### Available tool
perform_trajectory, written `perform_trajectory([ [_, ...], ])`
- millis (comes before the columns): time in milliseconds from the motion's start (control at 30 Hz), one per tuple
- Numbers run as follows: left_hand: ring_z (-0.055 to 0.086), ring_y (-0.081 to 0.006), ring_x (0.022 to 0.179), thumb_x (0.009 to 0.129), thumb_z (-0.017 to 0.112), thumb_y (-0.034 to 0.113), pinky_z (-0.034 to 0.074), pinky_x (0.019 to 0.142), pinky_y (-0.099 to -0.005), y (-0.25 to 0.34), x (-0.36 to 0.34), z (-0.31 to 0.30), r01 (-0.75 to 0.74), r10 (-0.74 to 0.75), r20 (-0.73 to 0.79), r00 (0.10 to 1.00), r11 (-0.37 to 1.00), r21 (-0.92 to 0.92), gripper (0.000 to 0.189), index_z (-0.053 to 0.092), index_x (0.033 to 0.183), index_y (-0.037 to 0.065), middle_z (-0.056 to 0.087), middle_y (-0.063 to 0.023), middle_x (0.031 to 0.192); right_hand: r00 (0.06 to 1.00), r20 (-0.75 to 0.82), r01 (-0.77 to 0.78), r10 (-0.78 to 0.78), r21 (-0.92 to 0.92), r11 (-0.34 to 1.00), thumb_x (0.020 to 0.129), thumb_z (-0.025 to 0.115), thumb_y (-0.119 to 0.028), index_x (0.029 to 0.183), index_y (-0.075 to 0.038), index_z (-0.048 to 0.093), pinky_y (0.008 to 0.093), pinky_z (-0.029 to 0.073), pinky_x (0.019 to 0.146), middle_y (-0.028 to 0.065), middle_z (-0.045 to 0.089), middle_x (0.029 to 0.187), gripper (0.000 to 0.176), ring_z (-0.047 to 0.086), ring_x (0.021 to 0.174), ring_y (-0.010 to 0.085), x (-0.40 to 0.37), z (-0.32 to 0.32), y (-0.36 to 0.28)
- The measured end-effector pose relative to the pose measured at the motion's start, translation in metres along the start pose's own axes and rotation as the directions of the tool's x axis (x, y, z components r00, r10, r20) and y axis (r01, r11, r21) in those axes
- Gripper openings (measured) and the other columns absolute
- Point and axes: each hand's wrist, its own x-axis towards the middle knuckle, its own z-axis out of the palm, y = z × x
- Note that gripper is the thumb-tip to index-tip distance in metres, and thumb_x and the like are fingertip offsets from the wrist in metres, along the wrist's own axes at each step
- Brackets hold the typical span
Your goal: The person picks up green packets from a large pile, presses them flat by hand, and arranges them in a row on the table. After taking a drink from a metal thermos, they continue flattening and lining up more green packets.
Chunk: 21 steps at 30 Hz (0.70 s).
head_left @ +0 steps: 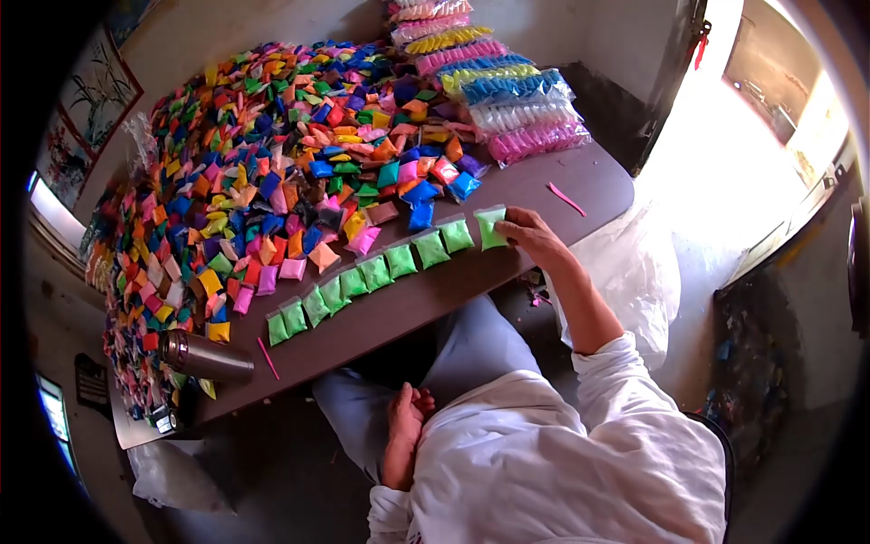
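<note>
Thumb and fingers of my right hand [530, 236] pinch the edge of a light green packet [490, 227] at the right end of a row, near the table's front edge. To its left, several matching green packets [373, 271] lie side by side in a slanting line, some overlapping or touching. A gap separates the pinched packet from its nearest neighbour [456, 235]. My left hand [408, 422] rests in my lap with its fingers curled closed, and nothing shows in it.
A large heap of small coloured packets [299, 136] covers the table's back and left. Bundled rows of packets [526, 100] are stacked at the back right. A metal flask [208, 355] lies at front left. Pink strips [566, 199] lie on the brown table [381, 317]. A plastic bag [634, 272] hangs right.
</note>
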Motion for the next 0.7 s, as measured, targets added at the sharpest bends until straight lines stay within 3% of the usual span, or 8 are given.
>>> perform_trajectory([
  [133,0.063,-0.0205,0.067,0.092,0.057,0.036,0.053,0.063,-0.0334,0.001,0.001,0.002,0.014,-0.013,-0.034,0.999,1.000,0.016,0.032,0.053,0.076,0.008,0.066,-0.0114,0.082,0.998,0.025,-0.062,0.058,0.210,0.976,0.092,0.057,-0.021,0.098,-0.007,0.060,0.0211,0.041,0.064,-0.0056,0.053,0.076,0.015,0.049,0.070,0.0052,-0.012,0.016,-0.007],
  [233,0.062,-0.0207,0.068,0.091,0.059,0.033,0.052,0.063,-0.0333,-0.001,0.002,0.002,0.039,-0.040,-0.047,0.998,0.999,-0.028,0.031,0.053,0.075,0.008,0.065,-0.0113,0.082,0.988,0.130,-0.134,0.088,0.396,0.908,0.091,0.060,-0.022,0.101,-0.008,0.059,0.0204,0.043,0.067,-0.0041,0.057,0.084,0.018,0.053,0.076,0.0050,-0.028,0.040,-0.009],
  [300,0.062,-0.0209,0.071,0.091,0.060,0.030,0.052,0.063,-0.0333,-0.003,0.004,-0.001,0.114,-0.114,0.013,0.993,0.965,-0.237,0.029,0.054,0.074,0.008,0.065,-0.0106,0.081,0.965,0.259,-0.115,0.027,0.331,0.937,0.089,0.064,-0.023,0.103,-0.006,0.058,0.0207,0.045,0.070,-0.0021,0.060,0.093,0.022,0.056,0.084,0.0051,-0.041,0.059,-0.010],
  [367,0.062,-0.0208,0.073,0.090,0.062,0.029,0.053,0.065,-0.0329,-0.001,0.004,-0.006,0.129,-0.122,0.045,0.992,0.960,-0.250,0.028,0.055,0.074,0.007,0.064,-0.0099,0.080,0.967,0.253,-0.073,-0.023,0.361,0.930,0.087,0.068,-0.023,0.104,-0.005,0.058,0.0210,0.044,0.070,-0.0016,0.061,0.096,0.027,0.056,0.086,0.0052,-0.047,0.077,-0.004],
  [433,0.062,-0.0209,0.072,0.089,0.064,0.030,0.053,0.067,-0.0327,0.002,0.001,-0.001,0.138,-0.137,0.020,0.990,0.969,-0.205,0.027,0.056,0.076,0.007,0.064,-0.0104,0.082,0.971,0.181,0.069,-0.153,0.401,0.913,0.087,0.067,-0.021,0.103,-0.004,0.057,0.0215,0.044,0.071,-0.0030,0.060,0.092,0.025,0.055,0.082,0.0052,-0.048,0.090,0.004],
  [500,0.062,-0.0209,0.071,0.088,0.065,0.031,0.054,0.068,-0.0327,0.003,0.000,-0.001,0.131,-0.132,0.004,0.991,0.976,-0.175,0.027,0.056,0.076,0.007,0.065,-0.0103,0.082,0.971,0.191,0.059,-0.147,0.405,0.912,0.086,0.068,-0.020,0.103,-0.004,0.057,0.0225,0.044,0.071,-0.0030,0.059,0.088,0.026,0.054,0.079,0.0058,-0.049,0.095,0.012],
  [600,0.062,-0.0209,0.071,0.088,0.065,0.032,0.054,0.069,-0.0329,0.003,0.000,-0.001,0.110,-0.108,0.017,0.994,0.984,-0.143,0.027,0.057,0.077,0.007,0.065,-0.0102,0.083,0.978,0.209,-0.045,-0.008,0.251,0.967,0.085,0.070,-0.021,0.102,-0.003,0.057,0.0235,0.045,0.070,-0.0019,0.057,0.087,0.029,0.053,0.078,0.0061,-0.058,0.104,0.006],
  [700,0.062,-0.0210,0.070,0.088,0.065,0.033,0.053,0.068,-0.0334,0.002,0.001,-0.001,0.084,-0.077,0.055,0.996,0.986,-0.147,0.028,0.058,0.078,0.007,0.065,-0.0103,0.084,0.985,0.125,0.113,-0.117,0.039,0.993,0.079,0.072,-0.020,0.103,0.002,0.057,0.0272,0.048,0.069,0.0035,0.060,0.085,0.036,0.057,0.076,0.0116,-0.074,0.123,0.021],
])
